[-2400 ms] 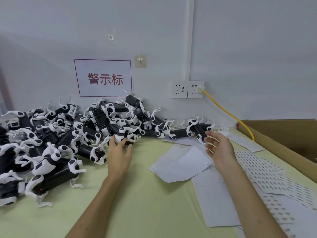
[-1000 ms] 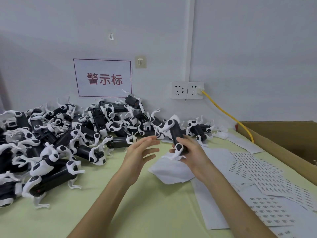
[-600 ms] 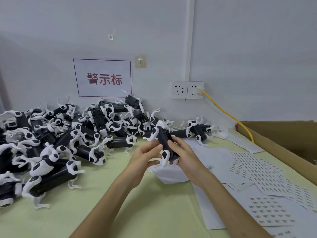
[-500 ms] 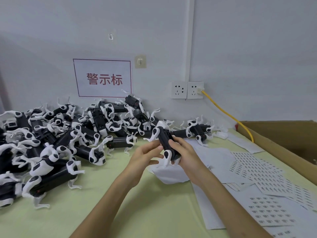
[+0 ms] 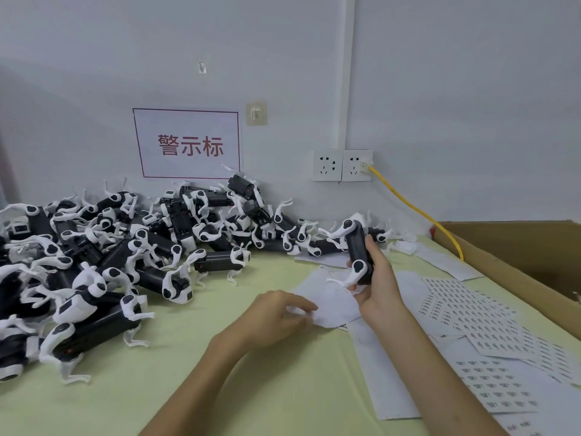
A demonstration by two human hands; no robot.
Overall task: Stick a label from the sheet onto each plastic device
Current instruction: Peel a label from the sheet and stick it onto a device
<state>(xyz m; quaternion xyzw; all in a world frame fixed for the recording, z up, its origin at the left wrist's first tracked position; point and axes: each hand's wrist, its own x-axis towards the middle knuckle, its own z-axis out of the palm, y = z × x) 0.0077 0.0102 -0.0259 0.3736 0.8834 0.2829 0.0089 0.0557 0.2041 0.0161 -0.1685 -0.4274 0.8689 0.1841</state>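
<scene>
- The sign (image 5: 188, 143) on the wall behind the desk (image 5: 283, 388) reads "警示标" in red inside a red frame. It is the only writing we can read.
- The label sheets (image 5: 478, 313) along the desk's right edge carry rows of dark print, too small for us to read.
- Our right hand (image 5: 380, 287) grasps one black-and-white device (image 5: 358, 250), held upright above the desk toward its far edge. The fingers wrap its lower half.
- Our left hand (image 5: 273, 319) sits low near the desk's middle. Its curled fingers (image 5: 301, 309) pinch the near-left edge of a white sheet (image 5: 330, 297) lying just below the device. We cannot tell whether a label sits between them.
- A pile of devices (image 5: 110, 247) fills the far-left corner.
</scene>
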